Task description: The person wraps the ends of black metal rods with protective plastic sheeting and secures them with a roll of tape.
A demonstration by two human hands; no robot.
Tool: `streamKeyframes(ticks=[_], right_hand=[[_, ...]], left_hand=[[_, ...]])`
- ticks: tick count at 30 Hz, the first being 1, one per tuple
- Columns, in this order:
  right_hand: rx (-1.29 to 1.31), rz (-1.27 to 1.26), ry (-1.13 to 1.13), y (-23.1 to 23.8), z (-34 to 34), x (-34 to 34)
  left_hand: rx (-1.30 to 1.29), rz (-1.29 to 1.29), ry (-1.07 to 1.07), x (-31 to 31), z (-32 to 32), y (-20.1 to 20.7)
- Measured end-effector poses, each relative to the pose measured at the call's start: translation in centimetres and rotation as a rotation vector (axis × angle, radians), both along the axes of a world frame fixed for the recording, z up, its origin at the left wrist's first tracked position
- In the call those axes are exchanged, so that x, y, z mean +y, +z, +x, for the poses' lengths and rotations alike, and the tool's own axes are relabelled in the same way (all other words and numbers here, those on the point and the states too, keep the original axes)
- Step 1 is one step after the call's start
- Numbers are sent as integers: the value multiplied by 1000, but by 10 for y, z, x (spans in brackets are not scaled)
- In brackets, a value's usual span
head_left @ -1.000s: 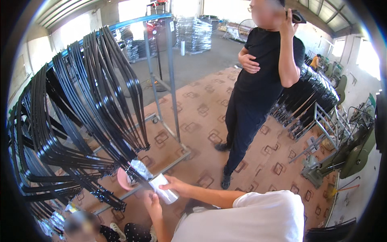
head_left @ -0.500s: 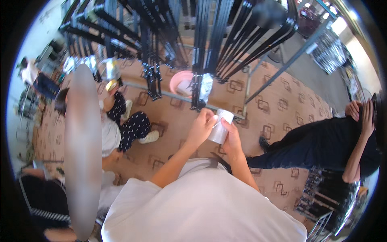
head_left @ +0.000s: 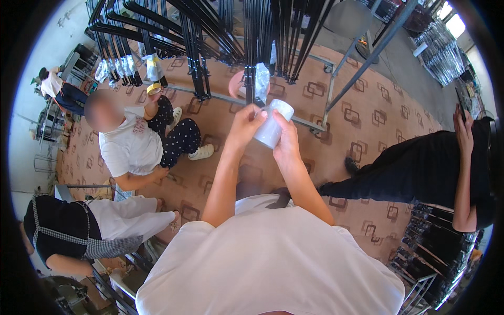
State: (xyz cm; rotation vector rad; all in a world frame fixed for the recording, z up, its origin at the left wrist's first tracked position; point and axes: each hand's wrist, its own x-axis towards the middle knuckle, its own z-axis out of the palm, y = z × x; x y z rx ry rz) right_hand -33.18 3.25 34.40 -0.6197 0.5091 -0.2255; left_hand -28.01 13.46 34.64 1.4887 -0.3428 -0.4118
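Observation:
In front of my chest, a white roll of what looks like plastic film (head_left: 269, 131) is held tilted between both hands. My right hand (head_left: 286, 140) wraps around its right side, thumb pressed along it. On the roll's left side my left hand (head_left: 243, 125) is closed, thumb and fingertips pinched at its edge; whether a loose film end is between them is hard to see. Just beyond the roll hang black metal bars (head_left: 251, 47) in bundles. Clear plastic wrapping (head_left: 262, 79) covers the lower end of the nearest bundle, close to my fingertips.
A wheeled metal rack frame (head_left: 336, 79) carries the bars. Behind them a pink basin (head_left: 239, 86) sits on the patterned floor (head_left: 362, 131). To the left, one person sits with a yellow tape roll (head_left: 153, 88); another bends nearby. A person in black (head_left: 409, 168) stands at right.
Both hands and the roll have moved farther out and slightly left, nearer the wrapped bar ends. My view has shifted, showing more of the people at left.

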Motion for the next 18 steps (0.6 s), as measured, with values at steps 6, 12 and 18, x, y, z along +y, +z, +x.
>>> streamKeyframes(ticks=[6, 12, 18], right_hand=[[-48, -14, 44, 1, -39, -20], [-65, 90, 230, -5, -87, -45], [81, 36, 305, -38, -137, -49]], left_hand=[[-44, -54, 42, -21, -41, 15], [15, -25, -24, -39, -88, 17], [-93, 175, -26, -40, -135, -33]])
